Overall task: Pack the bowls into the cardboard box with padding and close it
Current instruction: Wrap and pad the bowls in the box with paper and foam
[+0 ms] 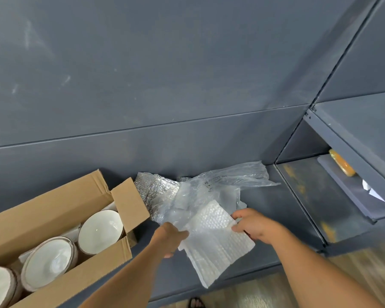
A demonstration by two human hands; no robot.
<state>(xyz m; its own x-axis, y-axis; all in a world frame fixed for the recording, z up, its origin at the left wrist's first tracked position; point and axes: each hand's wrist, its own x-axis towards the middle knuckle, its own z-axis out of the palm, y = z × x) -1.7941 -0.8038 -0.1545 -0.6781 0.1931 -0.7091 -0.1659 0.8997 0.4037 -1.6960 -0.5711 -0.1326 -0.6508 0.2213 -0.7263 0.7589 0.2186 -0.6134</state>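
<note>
Padding: white bubble-wrap sheet, held just right of the box, likely to go over the bowls next.
Left hand: grips the sheet's left edge, fingers curled.
Right hand: pinches the right edge, probably to keep the sheet spread flat.
Bowls: white round ceramic bowls, upright in a row inside the open brown cardboard box — flaps raised.
Writing: dark characters on the crumpled clear plastic film — unreadable.

box: brown | bowls: white inside | bubble wrap: white, dotted | foil sheet: silver | surface: dark grey
</note>
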